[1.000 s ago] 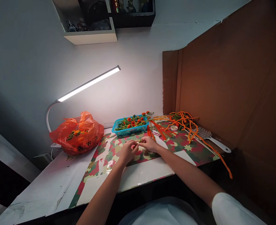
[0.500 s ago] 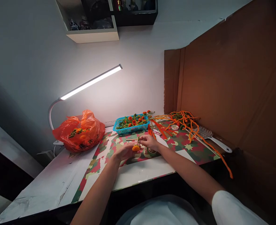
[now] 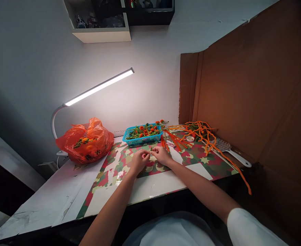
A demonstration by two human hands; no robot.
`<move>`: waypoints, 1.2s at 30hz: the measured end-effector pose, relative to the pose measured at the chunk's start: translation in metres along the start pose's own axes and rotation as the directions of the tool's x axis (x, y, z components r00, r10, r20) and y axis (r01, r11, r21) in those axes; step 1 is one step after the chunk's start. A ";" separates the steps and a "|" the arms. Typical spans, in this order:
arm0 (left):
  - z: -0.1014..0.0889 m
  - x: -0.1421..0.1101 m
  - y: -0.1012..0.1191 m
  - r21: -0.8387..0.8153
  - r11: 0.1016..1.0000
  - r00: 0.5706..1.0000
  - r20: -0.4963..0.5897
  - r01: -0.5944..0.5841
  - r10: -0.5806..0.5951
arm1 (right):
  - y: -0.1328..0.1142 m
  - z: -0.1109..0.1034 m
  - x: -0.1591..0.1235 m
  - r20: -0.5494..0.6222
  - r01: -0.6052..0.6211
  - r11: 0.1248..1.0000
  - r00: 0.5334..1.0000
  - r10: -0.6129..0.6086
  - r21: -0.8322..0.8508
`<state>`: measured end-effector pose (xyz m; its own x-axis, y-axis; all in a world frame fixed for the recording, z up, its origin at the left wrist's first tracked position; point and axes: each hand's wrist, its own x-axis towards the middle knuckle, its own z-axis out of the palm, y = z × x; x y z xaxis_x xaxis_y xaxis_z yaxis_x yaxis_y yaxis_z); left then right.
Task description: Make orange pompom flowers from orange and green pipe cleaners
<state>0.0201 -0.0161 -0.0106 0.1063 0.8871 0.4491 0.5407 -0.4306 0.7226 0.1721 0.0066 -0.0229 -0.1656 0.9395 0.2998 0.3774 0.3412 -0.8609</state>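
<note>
In front of me, over the camouflage-patterned mat (image 3: 130, 167), my left hand (image 3: 140, 160) and my right hand (image 3: 161, 155) meet at their fingertips. Both are closed in a pinch. A small green stem (image 3: 151, 149) pokes up between the fingers; its lower part is covered by them. No orange flower head shows at the hands now. Just beyond them stands a blue basket (image 3: 142, 139), filled with orange pompom-like flowers (image 3: 146, 131) on green stems.
An orange plastic bag (image 3: 99, 140) with more flowers sits at the left, beside a lit lamp (image 3: 99, 87). Orange fuzzy strips (image 3: 208, 136), a tape roll (image 3: 190, 139) and a hairbrush (image 3: 232, 152) lie right. Cardboard (image 3: 242, 85) stands along the right side.
The yellow-orange flower at my left hand has gone from sight. My left hand has turned from lying under it to a pinch, its fingertips now against those of my right hand.
</note>
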 end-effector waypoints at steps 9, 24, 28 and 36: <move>-0.016 -0.002 0.003 -0.465 0.821 0.871 0.485 0.330 -0.076 | -0.005 -0.017 -0.002 0.256 0.090 0.906 0.944 -0.210 0.414; 0.000 -0.001 0.007 -0.082 0.995 0.998 0.046 0.050 -0.046 | 0.008 -0.009 0.009 -0.001 -0.030 0.997 1.000 0.030 0.077; 0.001 -0.002 0.009 0.048 0.998 0.999 0.000 -0.038 0.038 | 0.011 -0.003 0.007 0.017 -0.017 0.998 1.000 0.016 0.056; 0.003 0.000 0.003 0.004 1.000 0.999 0.033 -0.002 0.002 | 0.004 -0.005 0.003 0.050 0.009 0.995 0.999 -0.014 0.100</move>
<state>0.0240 -0.0169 -0.0102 0.1349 0.8914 0.4327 0.5437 -0.4317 0.7197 0.1774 0.0114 -0.0238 -0.2163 0.9319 0.2912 0.2831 0.3453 -0.8948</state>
